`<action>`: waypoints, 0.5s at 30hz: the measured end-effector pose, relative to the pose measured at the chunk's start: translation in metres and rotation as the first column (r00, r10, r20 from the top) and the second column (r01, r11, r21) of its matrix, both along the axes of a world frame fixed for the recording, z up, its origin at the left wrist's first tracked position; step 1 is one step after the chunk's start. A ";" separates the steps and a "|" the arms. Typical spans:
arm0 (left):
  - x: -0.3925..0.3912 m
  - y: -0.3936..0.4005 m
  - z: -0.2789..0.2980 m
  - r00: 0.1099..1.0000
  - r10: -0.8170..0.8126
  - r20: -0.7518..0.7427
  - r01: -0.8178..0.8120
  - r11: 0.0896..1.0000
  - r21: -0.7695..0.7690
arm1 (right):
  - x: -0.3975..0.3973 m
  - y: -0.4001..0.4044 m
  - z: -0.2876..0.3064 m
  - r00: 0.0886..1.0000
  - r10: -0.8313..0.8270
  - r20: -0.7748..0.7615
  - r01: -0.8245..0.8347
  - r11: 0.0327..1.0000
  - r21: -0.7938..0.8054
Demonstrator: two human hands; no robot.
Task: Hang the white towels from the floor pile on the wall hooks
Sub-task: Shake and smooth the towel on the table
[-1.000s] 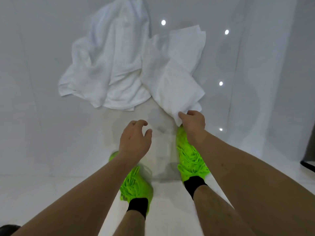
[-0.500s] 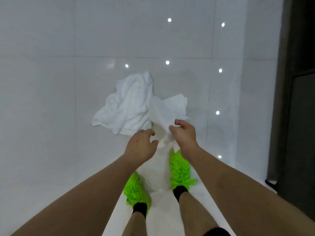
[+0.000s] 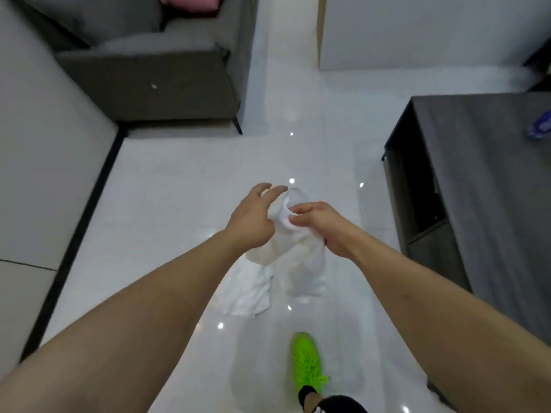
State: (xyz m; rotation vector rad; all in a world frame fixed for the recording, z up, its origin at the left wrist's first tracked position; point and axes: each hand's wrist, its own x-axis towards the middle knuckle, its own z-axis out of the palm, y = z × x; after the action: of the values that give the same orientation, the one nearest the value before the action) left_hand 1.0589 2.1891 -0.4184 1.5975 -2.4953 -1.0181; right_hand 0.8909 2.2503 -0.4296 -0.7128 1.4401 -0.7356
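Reaching in from the left, the left hand (image 3: 253, 220) spreads loose fingers against a soft white cloth towel (image 3: 286, 257) without clearly gripping it; the right hand (image 3: 320, 223) pinches its bunched top edge. The towel hangs limp between them, above the glossy white tiled floor (image 3: 179, 189). Light and floppy, probably; best hooked by that gathered edge.

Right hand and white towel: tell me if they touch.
Touching. The head view shows the right hand pinching a bunched corner of the white towel between thumb and fingers, and the cloth hangs down from that grip.
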 end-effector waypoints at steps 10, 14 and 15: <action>0.032 0.124 0.202 0.969 -0.239 -0.069 0.206 0.926 -0.317 | 0.039 0.144 0.222 0.914 0.054 -0.402 -0.182 0.940 -0.289; 0.059 0.177 0.235 0.983 -0.159 -0.087 0.107 0.898 -0.426 | 0.049 0.207 0.251 0.503 0.143 -0.853 -0.324 0.945 -0.033; 0.066 0.186 0.240 0.983 -0.146 -0.109 0.086 0.900 -0.428 | 0.049 0.224 0.251 0.414 0.178 -0.893 -0.323 0.946 0.039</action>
State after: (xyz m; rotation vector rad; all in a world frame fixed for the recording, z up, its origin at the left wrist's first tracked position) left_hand 1.1246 2.3750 -0.1780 1.2205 -2.5122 -0.5166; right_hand 0.9397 2.4741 -0.1781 -1.5603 2.1698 -0.1555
